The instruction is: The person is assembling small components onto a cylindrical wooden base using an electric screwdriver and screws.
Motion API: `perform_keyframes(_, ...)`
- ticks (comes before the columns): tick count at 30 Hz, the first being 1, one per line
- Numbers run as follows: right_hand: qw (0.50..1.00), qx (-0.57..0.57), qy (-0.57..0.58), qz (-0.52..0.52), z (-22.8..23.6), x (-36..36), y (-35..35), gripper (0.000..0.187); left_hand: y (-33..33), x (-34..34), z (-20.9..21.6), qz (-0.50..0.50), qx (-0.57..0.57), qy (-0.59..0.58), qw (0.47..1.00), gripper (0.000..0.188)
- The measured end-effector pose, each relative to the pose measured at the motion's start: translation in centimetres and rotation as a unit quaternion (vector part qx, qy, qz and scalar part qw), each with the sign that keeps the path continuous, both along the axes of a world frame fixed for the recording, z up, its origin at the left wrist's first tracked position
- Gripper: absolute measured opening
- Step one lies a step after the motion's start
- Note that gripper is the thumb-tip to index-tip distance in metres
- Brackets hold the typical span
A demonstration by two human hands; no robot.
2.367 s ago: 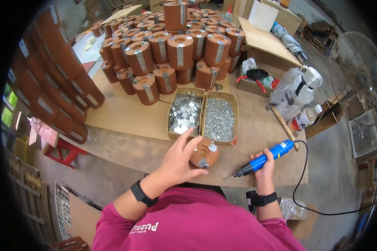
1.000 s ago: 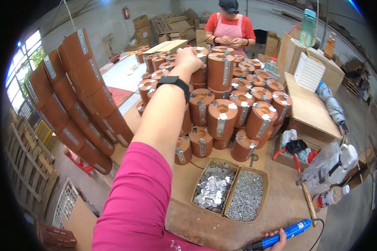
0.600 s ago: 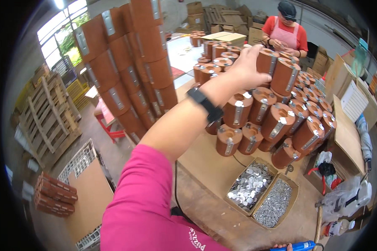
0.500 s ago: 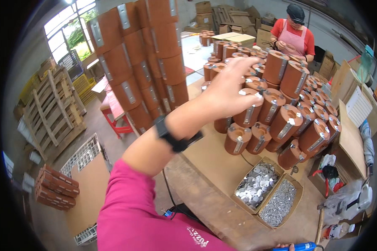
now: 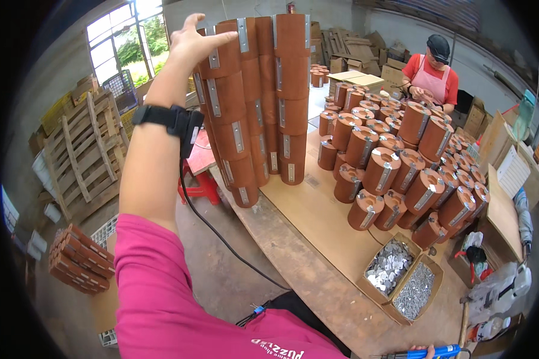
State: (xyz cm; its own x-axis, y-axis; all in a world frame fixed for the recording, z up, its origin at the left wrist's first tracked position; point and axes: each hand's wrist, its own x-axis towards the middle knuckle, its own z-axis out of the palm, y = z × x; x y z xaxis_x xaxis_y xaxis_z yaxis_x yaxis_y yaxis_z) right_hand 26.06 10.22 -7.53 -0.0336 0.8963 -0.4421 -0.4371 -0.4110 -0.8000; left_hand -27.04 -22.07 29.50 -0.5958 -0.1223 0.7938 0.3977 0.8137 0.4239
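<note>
My left hand (image 5: 196,46) is raised at the top of the nearest column of stacked brown cylinders (image 5: 227,90). Its thumb and fingers are spread apart; whether they touch the top cylinder I cannot tell. Narrow metal strips run down the sides of these cylinders. At the lower edge, my right hand (image 5: 425,353), only partly in view, is closed around a blue power screwdriver (image 5: 446,351). Many shorter single brown cylinders (image 5: 382,170) with small metal pieces on their tops stand piled on the table to the right of the tall columns.
A carton of flat metal pieces (image 5: 389,267) and another of screws (image 5: 414,292) sit near the table's front edge (image 5: 317,293). Across the table a person in a pink apron (image 5: 431,79) handles a part. A black cable (image 5: 221,239) hangs beside my left arm. More cylinders (image 5: 81,258) lie at lower left.
My left hand has swung left and up, from over the pile of single cylinders to the top of the tall stack. My view has turned too. The right hand still holds the screwdriver.
</note>
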Motion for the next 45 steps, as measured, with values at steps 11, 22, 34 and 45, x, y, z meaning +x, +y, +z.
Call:
perform_keyframes(11,1.0,-0.001,0.003,0.017,-1.9,1.4,0.6,0.019,0.4,1.3,0.3,0.034,-0.045,-0.026,0.998,0.077)
perform_keyframes(22,0.999,-0.003,0.049,-0.01,-2.9,1.0,0.5,0.018,9.9,21.9,-17.1,-0.63,0.02,-0.082,0.772,0.089)
perform_keyframes(34,0.999,0.012,0.03,-0.04,-1.9,0.3,0.1,0.019,15.7,32.4,-35.5,-0.637,-0.055,-0.167,0.751,0.093)
perform_keyframes(45,0.999,0.01,0.029,-0.023,-2.2,0.6,0.2,0.019,15.0,29.0,-36.8,-0.704,0.008,-0.494,0.511,0.081)
